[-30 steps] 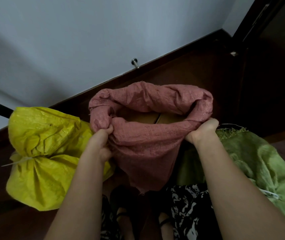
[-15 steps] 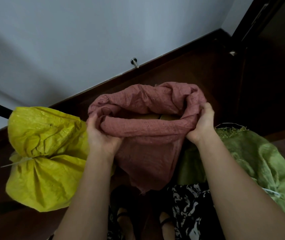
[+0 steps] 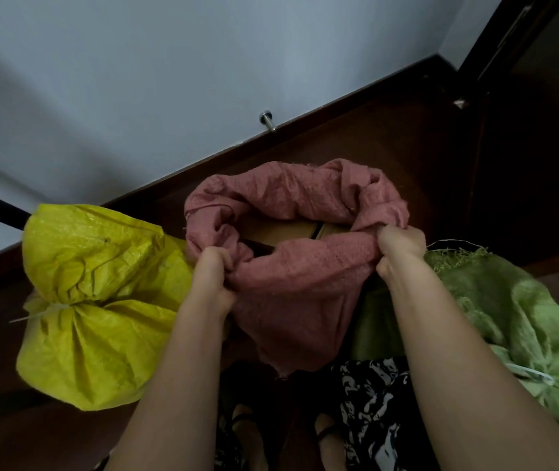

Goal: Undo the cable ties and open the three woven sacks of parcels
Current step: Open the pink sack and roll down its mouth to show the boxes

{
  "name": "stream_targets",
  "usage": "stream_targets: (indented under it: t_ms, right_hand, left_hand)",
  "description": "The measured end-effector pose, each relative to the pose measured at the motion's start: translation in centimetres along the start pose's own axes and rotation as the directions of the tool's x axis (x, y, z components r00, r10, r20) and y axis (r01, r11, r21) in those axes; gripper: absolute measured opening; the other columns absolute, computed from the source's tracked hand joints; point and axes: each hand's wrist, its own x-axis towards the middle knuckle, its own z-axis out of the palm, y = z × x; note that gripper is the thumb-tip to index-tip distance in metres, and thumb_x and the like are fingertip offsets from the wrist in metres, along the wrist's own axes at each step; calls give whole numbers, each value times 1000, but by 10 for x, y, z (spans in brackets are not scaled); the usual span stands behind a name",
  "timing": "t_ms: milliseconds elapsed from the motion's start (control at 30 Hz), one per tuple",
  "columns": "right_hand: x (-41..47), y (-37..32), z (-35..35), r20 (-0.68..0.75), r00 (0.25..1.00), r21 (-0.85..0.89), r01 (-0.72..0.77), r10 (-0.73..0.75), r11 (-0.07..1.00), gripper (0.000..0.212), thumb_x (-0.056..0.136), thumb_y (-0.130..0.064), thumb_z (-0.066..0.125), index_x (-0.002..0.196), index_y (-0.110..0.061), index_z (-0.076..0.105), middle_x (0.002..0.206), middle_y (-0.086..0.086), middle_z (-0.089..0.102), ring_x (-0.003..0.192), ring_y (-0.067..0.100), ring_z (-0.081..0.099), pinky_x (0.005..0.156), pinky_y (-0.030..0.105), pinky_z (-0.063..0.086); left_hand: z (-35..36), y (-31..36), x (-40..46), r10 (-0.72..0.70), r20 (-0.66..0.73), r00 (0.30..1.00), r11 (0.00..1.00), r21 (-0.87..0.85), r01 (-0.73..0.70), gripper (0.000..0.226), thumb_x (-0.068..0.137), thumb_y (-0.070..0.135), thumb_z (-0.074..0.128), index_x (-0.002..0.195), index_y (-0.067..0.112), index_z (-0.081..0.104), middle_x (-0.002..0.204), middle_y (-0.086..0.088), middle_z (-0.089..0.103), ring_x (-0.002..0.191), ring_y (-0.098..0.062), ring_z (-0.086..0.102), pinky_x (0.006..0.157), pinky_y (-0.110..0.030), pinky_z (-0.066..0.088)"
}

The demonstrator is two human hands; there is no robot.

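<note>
Both hands grip the rolled rim of the red sack [image 3: 305, 287], which stands open in the middle: the left hand [image 3: 215, 271] is fisted on its near-left edge, the right hand [image 3: 400, 246] on its right edge. Brown cardboard [image 3: 288, 229] shows inside. The yellow sack [image 3: 98, 300], just left, is cinched by a white tie [image 3: 45, 312]; the green sack [image 3: 509, 311], right, carries a tie [image 3: 531, 373] too.

Open sack [image 3: 291, 294] between 2 tied sacks — left [image 3: 94, 300], right [image 3: 516, 321], boxes [image 3: 291, 230] inside

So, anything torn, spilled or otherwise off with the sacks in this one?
Nothing spilled or torn. The green sack has a frayed top edge with loose strands. The red sack is open with cardboard showing inside, both hands gripping its rim. The yellow sack and the green one are still tied.
</note>
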Motion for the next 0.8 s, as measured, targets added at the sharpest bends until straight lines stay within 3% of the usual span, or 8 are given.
stream_targets:
  t_ms: [67, 133, 233, 300, 400, 567, 700, 800]
  right_hand:
    - [-4, -5, -4, 43, 998, 161, -59, 53, 985, 35, 95, -4, 43, 127, -1, 55, 98, 6, 63, 88, 20, 62, 77, 19, 54]
    - [-3, -7, -5, 69, 981, 286, -195, 183, 938, 38, 93, 3, 41, 128, -1, 54, 100, 9, 60, 81, 22, 61, 68, 29, 56]
    - [1, -5, -5, 134, 935, 420, -353, 327, 836, 35, 94, -9, 39, 123, -8, 59, 115, 10, 64, 82, 25, 63, 49, 38, 55]
    - [-1, -4, -3, 212, 919, 491, -394, 331, 777, 39, 100, -27, 31, 111, -9, 64, 107, 11, 64, 90, 25, 62, 63, 40, 55]
    - [-8, -3, -2, 313, 902, 521, -426, 299, 740, 50, 101, -36, 20, 92, -14, 64, 102, 11, 63, 97, 28, 60, 92, 48, 50]
    - [-4, -5, 2, 247, 913, 451, -406, 326, 795, 49, 96, -43, 25, 107, -17, 64, 106, 9, 64, 96, 29, 60, 92, 46, 50]
    - [-4, -9, 9, -41, 963, 205, -251, 265, 946, 71, 84, -60, 44, 140, -18, 35, 135, 11, 49, 112, 34, 55, 86, 39, 45]
    - [-8, -7, 10, -55, 998, -251, -30, 16, 968, 89, 78, -62, 59, 145, -25, 13, 141, 18, 31, 110, 39, 50, 80, 40, 37]
  left_hand:
    - [1, -4, 2, -36, -113, 993, 985, 161, 54, 23, 58, -4, 33, 72, 5, 48, 77, -11, 49, 62, -25, 46, 59, -27, 40]
    - [-1, -7, 7, -81, -242, 967, 958, 250, 143, 19, 81, -7, 33, 86, 4, 47, 82, -14, 46, 64, -27, 43, 60, -33, 42]
    - [-1, -9, 15, -180, -268, 947, 972, 102, 213, 31, 91, -8, 26, 113, -4, 48, 121, -18, 46, 90, -35, 50, 85, -48, 43]
    - [1, -8, 20, -150, -205, 967, 989, -26, 148, 46, 93, -8, 24, 134, -2, 42, 131, -16, 44, 120, -35, 46, 95, -54, 39]
    - [5, -2, 24, -102, -172, 980, 969, -239, 59, 48, 95, -1, 31, 142, 6, 41, 142, -13, 47, 125, -25, 50, 88, -47, 43]
    - [3, -4, 23, -46, -112, 993, 915, -403, -3, 40, 95, 15, 32, 125, 6, 56, 110, -20, 61, 95, -34, 61, 92, -46, 47]
    - [4, -11, 20, 59, -40, 997, 903, -423, -70, 35, 84, 34, 43, 94, 10, 66, 94, -13, 64, 86, -30, 62, 90, -43, 50]
    - [10, -9, 24, 64, -80, 995, 989, -131, -74, 77, 65, 61, 72, 124, 14, 57, 113, -8, 67, 95, -26, 66, 84, -45, 54]
